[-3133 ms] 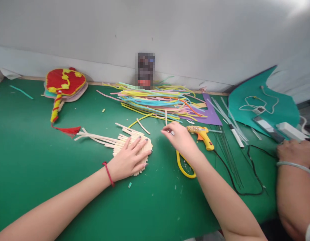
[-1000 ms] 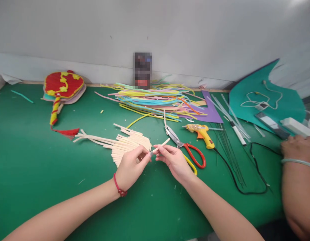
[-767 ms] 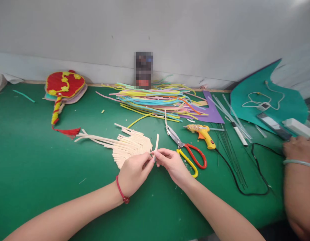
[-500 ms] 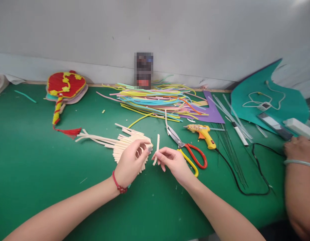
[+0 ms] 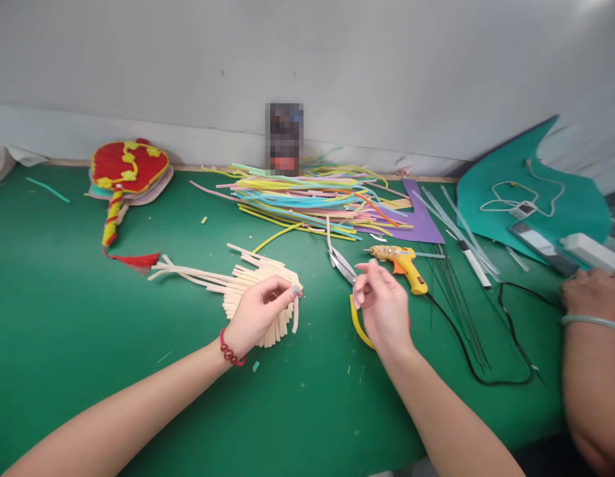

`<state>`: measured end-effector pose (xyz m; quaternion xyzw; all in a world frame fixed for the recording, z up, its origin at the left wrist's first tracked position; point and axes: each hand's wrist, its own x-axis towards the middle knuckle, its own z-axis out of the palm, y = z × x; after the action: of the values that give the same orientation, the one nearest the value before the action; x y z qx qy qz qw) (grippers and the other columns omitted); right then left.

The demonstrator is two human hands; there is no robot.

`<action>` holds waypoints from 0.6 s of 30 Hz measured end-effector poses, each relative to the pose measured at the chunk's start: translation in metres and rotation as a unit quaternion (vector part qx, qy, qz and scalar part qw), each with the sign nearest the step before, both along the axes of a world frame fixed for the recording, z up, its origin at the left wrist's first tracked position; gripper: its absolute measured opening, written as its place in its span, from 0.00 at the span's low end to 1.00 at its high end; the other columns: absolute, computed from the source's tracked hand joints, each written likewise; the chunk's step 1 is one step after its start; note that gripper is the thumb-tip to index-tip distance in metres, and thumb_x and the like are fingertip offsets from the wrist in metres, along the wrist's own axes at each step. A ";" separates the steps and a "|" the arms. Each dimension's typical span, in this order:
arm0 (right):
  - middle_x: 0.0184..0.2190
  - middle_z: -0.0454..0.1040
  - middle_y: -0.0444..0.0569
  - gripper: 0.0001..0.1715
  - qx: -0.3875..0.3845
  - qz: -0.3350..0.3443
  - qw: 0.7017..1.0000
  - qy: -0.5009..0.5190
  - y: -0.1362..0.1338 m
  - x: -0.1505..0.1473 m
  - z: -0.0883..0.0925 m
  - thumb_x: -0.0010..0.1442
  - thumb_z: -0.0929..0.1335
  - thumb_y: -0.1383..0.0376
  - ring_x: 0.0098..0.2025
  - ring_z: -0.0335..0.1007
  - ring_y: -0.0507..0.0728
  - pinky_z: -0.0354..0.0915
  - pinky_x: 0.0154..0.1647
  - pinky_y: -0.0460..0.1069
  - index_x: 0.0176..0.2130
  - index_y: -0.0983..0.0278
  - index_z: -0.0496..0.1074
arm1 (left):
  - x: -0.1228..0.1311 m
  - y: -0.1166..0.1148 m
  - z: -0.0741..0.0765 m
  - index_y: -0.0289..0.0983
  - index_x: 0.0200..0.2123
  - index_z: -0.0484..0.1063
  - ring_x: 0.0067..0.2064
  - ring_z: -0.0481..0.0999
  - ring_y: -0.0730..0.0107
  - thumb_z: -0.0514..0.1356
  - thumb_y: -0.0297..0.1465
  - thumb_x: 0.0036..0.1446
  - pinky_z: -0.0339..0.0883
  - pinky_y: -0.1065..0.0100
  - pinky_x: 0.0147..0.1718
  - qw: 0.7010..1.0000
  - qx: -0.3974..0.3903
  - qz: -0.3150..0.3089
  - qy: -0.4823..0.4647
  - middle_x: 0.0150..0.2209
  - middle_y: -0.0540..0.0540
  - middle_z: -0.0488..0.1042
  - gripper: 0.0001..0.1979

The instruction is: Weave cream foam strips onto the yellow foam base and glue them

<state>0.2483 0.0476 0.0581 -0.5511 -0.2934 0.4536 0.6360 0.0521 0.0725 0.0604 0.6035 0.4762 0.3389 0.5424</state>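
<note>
A flat, leaf-shaped piece of cream pipe cleaners (image 5: pixel 232 301) lies on the green table. My left hand (image 5: pixel 260 308) rests over it, thumb and forefinger closed at its right end, where a short cream strip (image 5: pixel 295 317) hangs down along the edge. My right hand (image 5: pixel 384 301) hovers over the handles of the scissors (image 5: pixel 358 324), fingers loosely bent and nothing visible in them. Its palm hides most of the red handle. The scissors' blades point to the upper left, near a pale pipe cleaner (image 5: pixel 329 232).
Behind lie a heap of coloured pipe cleaners (image 5: pixel 297 195) and purple foam (image 5: pixel 427 222). A yellow glue gun (image 5: pixel 411 268) with a black cord is to the right, near green wires (image 5: pixel 459 305). A red fan (image 5: pixel 131 165) lies left. Another person's arm (image 5: pixel 593 358) rests at right.
The short cream strip has passed from my right hand to the right edge of the cream piece, by my left fingers. My right hand has moved right, over the scissors.
</note>
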 end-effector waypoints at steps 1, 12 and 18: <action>0.22 0.68 0.41 0.20 0.021 -0.042 0.999 -0.003 0.003 0.006 0.001 0.57 0.67 0.48 0.18 0.60 0.48 0.59 0.17 0.45 0.33 0.61 0.71 | 0.000 0.000 -0.001 0.37 0.27 0.73 0.30 0.73 0.70 0.59 0.43 0.53 0.68 0.70 0.30 1.000 -0.008 -0.006 -0.004 0.27 0.48 0.75 0.14; 0.23 0.66 0.44 0.13 0.021 0.260 0.880 -0.397 -0.033 -0.032 0.001 0.62 0.65 0.57 0.24 0.61 0.51 0.59 0.26 0.47 0.28 0.61 0.69 | 0.003 -0.001 -0.010 0.36 0.27 0.72 0.31 0.76 0.70 0.63 0.42 0.50 0.71 0.69 0.32 0.998 -0.016 -0.004 -0.067 0.27 0.48 0.76 0.14; 0.19 0.63 0.42 0.19 -0.009 0.250 0.865 -0.435 -0.030 -0.033 -0.006 0.64 0.61 0.60 0.22 0.58 0.50 0.55 0.26 0.47 0.22 0.61 0.62 | -0.003 0.002 -0.015 0.36 0.39 0.73 0.38 0.78 0.65 0.55 0.38 0.60 0.72 0.64 0.40 0.994 0.093 -0.021 0.047 0.37 0.44 0.79 0.13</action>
<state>0.2150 0.0172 0.0518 -0.6062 -0.6639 0.3143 0.3049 0.0487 0.0749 0.0455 0.6764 0.4549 0.3411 0.4682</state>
